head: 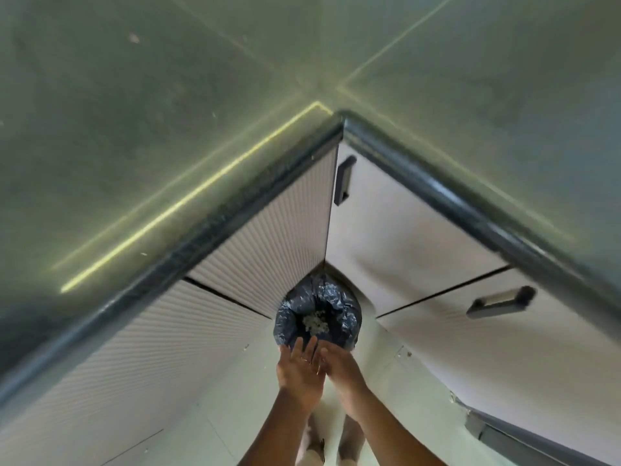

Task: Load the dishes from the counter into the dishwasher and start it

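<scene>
I look straight down into the inner corner of a counter. On the floor stands a small bin (317,312) lined with a dark plastic bag, with pale food scraps (316,322) at its bottom. My left hand (299,368) and my right hand (339,366) are side by side just above the bin's near rim, fingers straight, palms nearly touching each other. Neither hand holds anything. No dishes and no dishwasher can be made out in this view.
The grey-green countertop (134,129) with a dark rounded edge (201,237) fills the top of the view. Below it are white cabinet fronts with dark handles (344,179) (500,302). My feet (331,445) stand on pale floor (208,405) with crumbs.
</scene>
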The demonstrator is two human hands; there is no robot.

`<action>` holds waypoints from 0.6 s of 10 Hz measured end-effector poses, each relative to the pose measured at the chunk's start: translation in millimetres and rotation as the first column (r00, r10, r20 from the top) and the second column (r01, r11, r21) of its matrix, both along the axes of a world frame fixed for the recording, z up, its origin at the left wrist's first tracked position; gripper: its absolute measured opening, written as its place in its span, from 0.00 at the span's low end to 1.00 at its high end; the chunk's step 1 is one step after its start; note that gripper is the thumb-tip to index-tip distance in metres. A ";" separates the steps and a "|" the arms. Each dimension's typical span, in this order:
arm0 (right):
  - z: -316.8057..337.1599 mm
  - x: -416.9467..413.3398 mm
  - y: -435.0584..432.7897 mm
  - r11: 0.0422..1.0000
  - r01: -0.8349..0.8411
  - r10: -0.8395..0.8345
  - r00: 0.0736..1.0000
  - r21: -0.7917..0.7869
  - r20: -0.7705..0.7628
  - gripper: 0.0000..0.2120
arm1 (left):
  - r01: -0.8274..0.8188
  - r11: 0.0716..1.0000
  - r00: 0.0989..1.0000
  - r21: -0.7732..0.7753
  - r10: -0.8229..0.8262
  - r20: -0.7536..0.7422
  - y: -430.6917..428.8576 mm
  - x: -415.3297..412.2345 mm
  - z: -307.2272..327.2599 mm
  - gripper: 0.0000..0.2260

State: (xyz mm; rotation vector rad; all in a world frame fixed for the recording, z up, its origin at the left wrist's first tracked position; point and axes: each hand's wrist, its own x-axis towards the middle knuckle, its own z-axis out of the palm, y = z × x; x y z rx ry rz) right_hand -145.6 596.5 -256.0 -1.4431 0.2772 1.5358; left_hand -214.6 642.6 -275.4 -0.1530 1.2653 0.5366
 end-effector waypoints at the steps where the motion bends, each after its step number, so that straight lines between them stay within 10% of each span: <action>1: 81.1 -4.6 -12.6 0.985 -0.148 0.164 0.964 -0.093 0.207 0.25 | 0.026 1.000 0.994 0.011 -0.027 0.106 0.6 4.7 68.3 0.26; 2: 118.4 -5.9 -25.8 0.746 -0.558 0.663 0.578 -0.363 0.475 0.47 | 0.106 0.993 0.983 0.053 -0.113 0.143 -6.1 6.2 123.5 0.27; 6: 190.4 36.7 -117.7 0.625 -0.644 0.757 0.362 -0.442 0.544 0.27 | 0.337 0.931 0.941 0.137 -0.337 -0.028 -89.5 12.5 230.6 0.23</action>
